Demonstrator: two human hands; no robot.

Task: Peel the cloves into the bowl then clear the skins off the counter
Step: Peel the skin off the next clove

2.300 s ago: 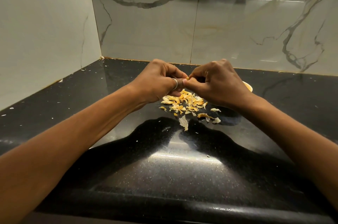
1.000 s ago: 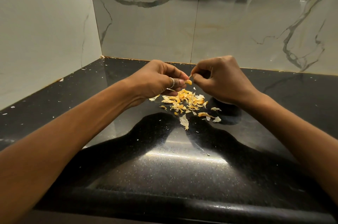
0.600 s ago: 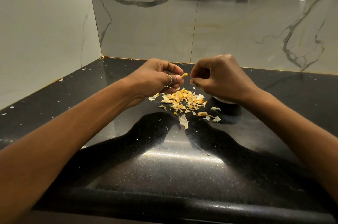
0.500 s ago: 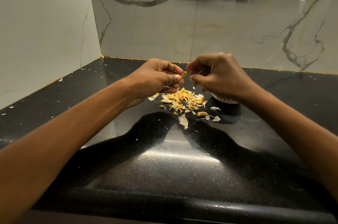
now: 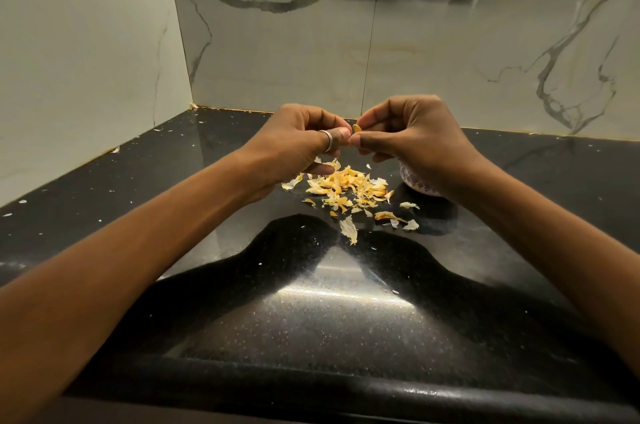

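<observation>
Now that your right hand (image 5: 415,141) has come back across the small gap it opened a moment ago, its thumb and forefinger meet the clove (image 5: 356,128) again. Both hands pinch it at once: your left hand (image 5: 298,144) grips one end between the thumb and curled fingers (image 5: 334,123), and the right nips the other end from above and below. Half a second back the clove stood out of the left fingertips alone, with the right hand drawn off to the side. That reads as one strip of skin pulled away and you returning for the next. I judge the clove only partly peeled, though so little of it shows between your fingertips that I cannot tell how much skin is left on it. It sits right at the fingertips, touching both hands, clear of the counter (image 5: 311,319). Straight below your fingers lies the heap of skins (image 5: 346,188), orange and pale, on the black surface, with a few loose flakes scattered toward you. The bowl (image 5: 414,181) is below and to the right of the fingertips, mostly hidden under your right wrist; only a patch of its patterned side shows. The drop into the bowl is not yet due.
</observation>
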